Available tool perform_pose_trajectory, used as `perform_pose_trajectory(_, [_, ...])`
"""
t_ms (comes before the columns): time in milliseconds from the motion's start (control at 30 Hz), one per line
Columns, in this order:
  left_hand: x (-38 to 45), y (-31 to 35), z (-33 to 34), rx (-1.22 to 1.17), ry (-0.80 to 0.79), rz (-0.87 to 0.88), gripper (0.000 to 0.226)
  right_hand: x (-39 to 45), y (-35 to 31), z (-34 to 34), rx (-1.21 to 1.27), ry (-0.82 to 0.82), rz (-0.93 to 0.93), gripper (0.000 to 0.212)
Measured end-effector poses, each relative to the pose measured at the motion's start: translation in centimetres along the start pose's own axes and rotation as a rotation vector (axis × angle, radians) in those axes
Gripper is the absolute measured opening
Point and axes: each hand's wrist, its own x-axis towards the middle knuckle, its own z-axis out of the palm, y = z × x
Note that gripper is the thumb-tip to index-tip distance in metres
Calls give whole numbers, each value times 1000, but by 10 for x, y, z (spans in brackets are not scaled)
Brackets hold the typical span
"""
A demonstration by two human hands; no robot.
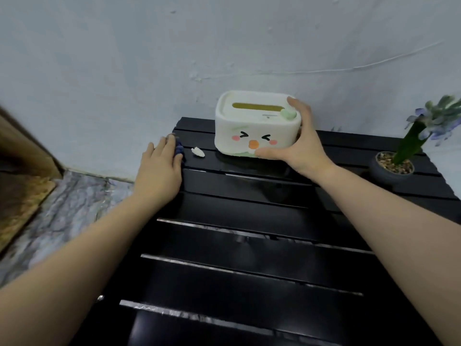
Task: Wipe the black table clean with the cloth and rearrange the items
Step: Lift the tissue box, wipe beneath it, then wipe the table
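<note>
The black slatted table (249, 213) fills the lower middle of the view. A white tissue box (249, 131) with a cartoon face stands at the far edge by the wall. My right hand (299, 143) grips its right end, thumb under the front and fingers over the top. My left hand (159, 168) lies flat at the table's far left corner, pressing a dark blue cloth (179, 148) that shows only past the fingertips. A small white scrap (198, 152) lies between the cloth and the box.
A potted plant (393, 168) with a green stem and purple flowers stands at the table's right edge. The pale wall (224, 46) runs right behind the table. To the left is a marbled floor (62, 208) and a brown wooden piece (20, 166).
</note>
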Motion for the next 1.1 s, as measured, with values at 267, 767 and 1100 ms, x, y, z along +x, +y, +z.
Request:
perform_pose_trajectory(267, [14, 18, 15, -37, -72, 103, 44, -5, -14, -8, 73, 168, -85, 92])
perform_pose_trajectory(767, [-59, 151, 30, -426, -400, 688, 38, -16, -87, -30, 72, 155, -194, 91])
perform_pose_trajectory(1100, [25, 62, -3, -635, 42, 85, 34, -15, -90, -49, 70, 200, -180, 89])
